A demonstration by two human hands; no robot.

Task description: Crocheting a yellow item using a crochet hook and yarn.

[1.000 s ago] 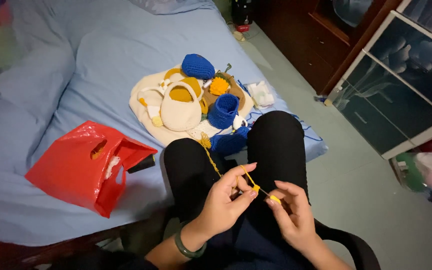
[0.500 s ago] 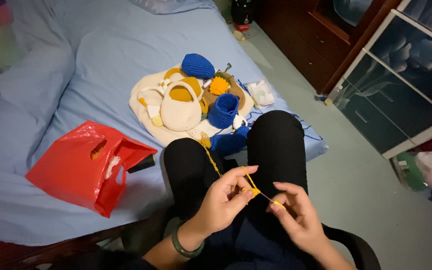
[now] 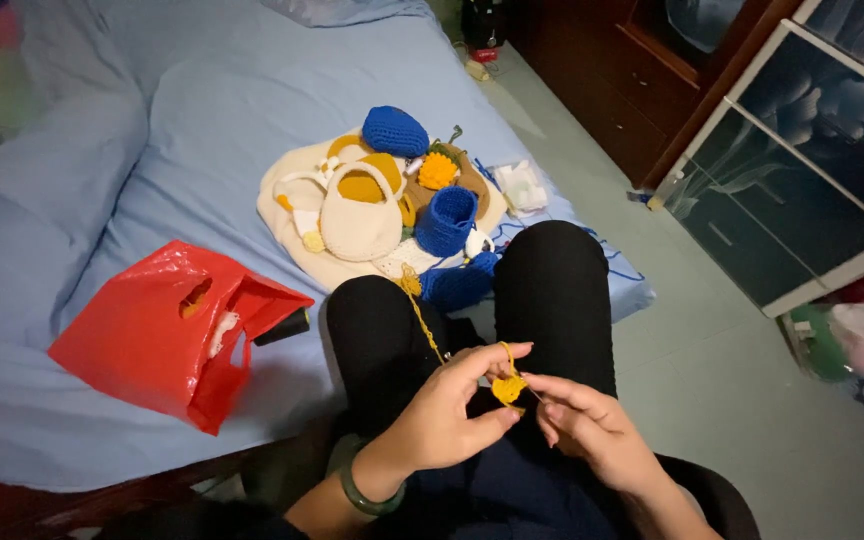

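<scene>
Since half a second ago the two hands have drawn closer together, so the stretch of yellow strand that ran between them is now gathered into a small yellow crochet piece right at the fingertips, above the lap and between the black-clad knees. Much of that piece is covered by fingers, and any hook is too thin and dark against the trousers to make out for certain. The left hand comes in from the lower left, palm turned inward, thumb and forefinger pinching the piece, with a loop of yellow yarn over the forefinger; a green bangle sits on its wrist, and the forearm is cut off by the lower edge. The right hand reaches in from the lower right with fingers curled and pressed together at the tips, just beside the piece; whether it actually grips the piece or a tool I cannot tell. The yarn runs up from the left hand toward a heap of crochet work on the blue bed: a cream bag on a cream mat, a blue cup-shaped piece and a blue cap-shaped piece. A red plastic bag lies to the left, its contents mostly hidden, a dark object poking from its mouth
</scene>
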